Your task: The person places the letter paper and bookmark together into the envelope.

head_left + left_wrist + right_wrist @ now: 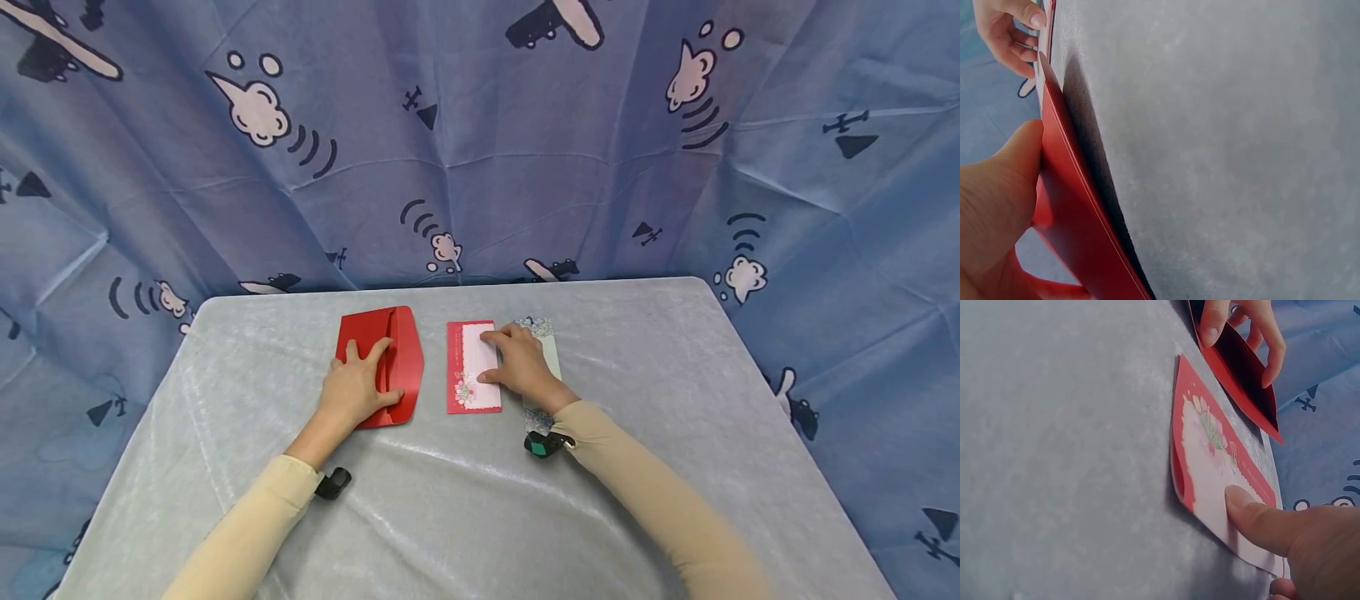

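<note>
A red envelope (366,327) lies on the left side of the table with its flap unfolded to the right. My left hand (354,387) rests over it, fingers spread, thumb and fingertips near the opening; in the left wrist view the thumb lies against the red paper (1094,231). To its right is a folded red-and-pink greeting card (455,354) with printed flowers. On its right half sit the thumb and fingertips of my right hand (527,367). In the right wrist view the thumb presses the card's pink face (1204,462), and most other fingers are hidden.
A pale green card (550,354) with a patterned border lies partly beneath my right hand and forearm. A whitish cloth covers the table (450,517). Behind its far edge hangs a blue curtain (480,125) printed with planes and clouds.
</note>
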`<state>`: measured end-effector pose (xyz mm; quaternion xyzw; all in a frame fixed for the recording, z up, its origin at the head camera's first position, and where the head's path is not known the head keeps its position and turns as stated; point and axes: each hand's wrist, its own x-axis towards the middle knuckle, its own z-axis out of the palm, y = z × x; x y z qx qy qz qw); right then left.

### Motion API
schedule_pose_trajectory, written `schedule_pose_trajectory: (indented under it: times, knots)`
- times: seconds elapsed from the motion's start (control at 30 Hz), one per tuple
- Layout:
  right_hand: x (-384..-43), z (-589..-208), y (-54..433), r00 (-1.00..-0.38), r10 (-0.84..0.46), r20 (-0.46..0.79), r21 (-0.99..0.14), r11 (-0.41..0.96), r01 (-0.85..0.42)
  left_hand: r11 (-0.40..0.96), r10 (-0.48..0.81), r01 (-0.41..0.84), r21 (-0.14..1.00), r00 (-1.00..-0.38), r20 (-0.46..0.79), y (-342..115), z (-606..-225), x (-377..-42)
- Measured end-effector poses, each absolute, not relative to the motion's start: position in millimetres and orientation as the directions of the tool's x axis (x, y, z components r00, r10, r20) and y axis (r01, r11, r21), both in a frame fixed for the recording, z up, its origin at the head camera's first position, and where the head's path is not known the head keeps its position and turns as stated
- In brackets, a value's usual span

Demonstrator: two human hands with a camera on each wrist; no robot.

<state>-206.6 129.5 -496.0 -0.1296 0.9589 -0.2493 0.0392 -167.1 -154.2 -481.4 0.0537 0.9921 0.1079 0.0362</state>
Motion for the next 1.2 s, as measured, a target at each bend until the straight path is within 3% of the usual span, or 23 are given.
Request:
schedule_pose_trajectory:
  times: [0.73, 1.2]
  knots:
    - [-213.3, -486.0, 124.7, -0.955, -0.281, -0.090, -0.493, 0.846, -0.203, 0.970, 0.111, 0.095, 0.222, -0.992, -0.061, -153.7, -481.2, -166.7]
    - [-214.8, -488.5, 127.8, -0.936, -0.330, -0.122, -0.573, 0.793, -0.205, 0.971, 0.111, 0.092, 0.221, -0.991, -0.072, -153.5, -481.1, -167.4]
